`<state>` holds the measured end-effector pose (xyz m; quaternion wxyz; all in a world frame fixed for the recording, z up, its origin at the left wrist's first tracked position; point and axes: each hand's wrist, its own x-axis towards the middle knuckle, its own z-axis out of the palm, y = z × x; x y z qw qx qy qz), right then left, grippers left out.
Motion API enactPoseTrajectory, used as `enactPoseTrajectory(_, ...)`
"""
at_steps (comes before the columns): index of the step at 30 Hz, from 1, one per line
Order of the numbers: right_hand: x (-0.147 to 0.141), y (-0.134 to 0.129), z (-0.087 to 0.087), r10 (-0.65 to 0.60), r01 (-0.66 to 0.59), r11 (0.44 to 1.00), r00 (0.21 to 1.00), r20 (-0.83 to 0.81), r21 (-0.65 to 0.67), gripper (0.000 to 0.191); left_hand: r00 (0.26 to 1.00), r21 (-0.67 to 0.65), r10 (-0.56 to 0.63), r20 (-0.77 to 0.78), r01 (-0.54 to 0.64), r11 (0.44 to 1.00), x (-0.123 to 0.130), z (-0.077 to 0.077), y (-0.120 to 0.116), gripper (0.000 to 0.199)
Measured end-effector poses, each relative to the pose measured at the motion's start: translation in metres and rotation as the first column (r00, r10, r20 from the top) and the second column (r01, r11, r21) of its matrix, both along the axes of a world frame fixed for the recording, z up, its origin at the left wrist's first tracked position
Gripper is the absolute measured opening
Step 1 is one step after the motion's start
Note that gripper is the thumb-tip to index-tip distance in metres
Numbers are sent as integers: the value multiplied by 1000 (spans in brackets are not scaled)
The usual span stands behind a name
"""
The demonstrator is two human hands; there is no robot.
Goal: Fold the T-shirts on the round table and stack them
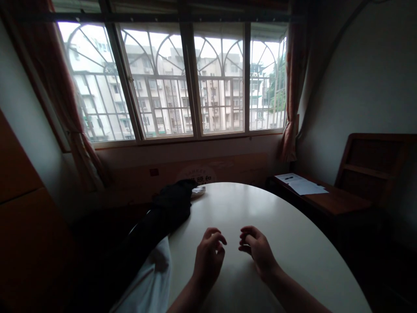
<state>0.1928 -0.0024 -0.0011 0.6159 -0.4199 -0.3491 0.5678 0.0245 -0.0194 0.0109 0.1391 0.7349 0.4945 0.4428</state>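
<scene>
Both of my hands are over the near half of a round white table point(241, 204). My left hand point(210, 254) has its fingers loosely curled and apart, with nothing between them. Facing it across a small gap, my right hand point(257, 250) is also half curled and holds nothing. Whether either hand rests on the tabletop I cannot tell. Left of my left hand, a black cloth or garment point(172, 200) lies over the table's edge. Below it hangs a pale cloth point(151, 278).
A small white item point(198, 190) sits beside the black cloth. To the right, papers point(302, 184) with a dark object on them lie on a brown wooden surface point(345, 200) by a wooden backrest point(371, 161). Barred windows point(218, 82) and tied curtains point(289, 130) are ahead.
</scene>
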Motion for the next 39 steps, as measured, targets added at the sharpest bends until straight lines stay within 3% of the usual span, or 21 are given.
enactPoseTrajectory(9,1,-2,3,-9,5,998,998,-58,-63,40,999,29,19,-27,-19,999,3,2,-1,34)
enactPoseTrajectory(15,3,-1,2,-34,35,998,999,17,-60,46,1000,42,-15,-5,16,999,0,0,2,31)
enactPoseTrajectory(20,3,-1,2,-39,40,998,999,37,-42,45,1000,15,-28,9,28,1000,-1,-4,3,26)
enactPoseTrajectory(27,5,1,-3,-34,36,998,999,43,-50,45,1000,20,-3,-15,3,1000,0,-2,2,32)
enactPoseTrajectory(39,9,8,-4,-64,57,996,992,-111,-72,36,999,-25,46,-13,-46,999,-1,-2,3,29)
